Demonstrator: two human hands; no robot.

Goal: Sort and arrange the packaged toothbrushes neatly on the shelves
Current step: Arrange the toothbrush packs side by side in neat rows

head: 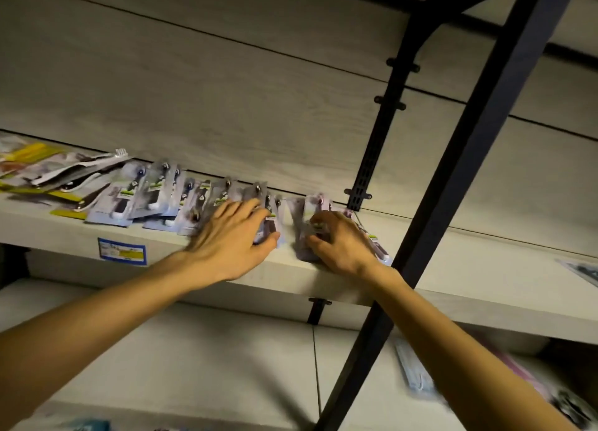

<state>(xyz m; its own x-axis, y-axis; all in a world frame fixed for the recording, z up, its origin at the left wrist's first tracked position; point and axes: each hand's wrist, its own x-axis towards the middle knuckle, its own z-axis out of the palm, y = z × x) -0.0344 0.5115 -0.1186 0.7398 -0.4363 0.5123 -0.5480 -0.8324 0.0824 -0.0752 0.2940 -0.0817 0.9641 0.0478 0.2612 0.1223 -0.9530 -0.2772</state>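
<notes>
Head view. Upper shelf (323, 281), seen from below its front edge. A row of packaged toothbrushes (155, 191) in pale blister cards lies along the shelf, from the left part to the black upright post (459, 171) near its right end. Cards overlap and fan at differing angles; they are not squared to the front edge.

Left hand (226, 239): fingers spread, laid flat on the cards near the middle of the row, thumb at the near edge of one card. Pressing rather than pinching, as far as can be seen.

Right hand (339, 246): fingers curled over a small stack of purple-tinted packs (307, 233) at the front edge, just left of the post, thumb at the stack's near end. Looks like a pinch on the stack.

A narrow gap of bare shelf lies between the two groups.

Far left of the shelf: a loose pile of yellow-backed packs (35, 168), tilted and crossing each other. A blue price label (122, 252) sits on the front edge below the row.

Lower shelf, right: blurred packs (417, 375), type unclear.

Judgement: partly done. Like packs are grouped; alignment of the row and the yellow pile remain
</notes>
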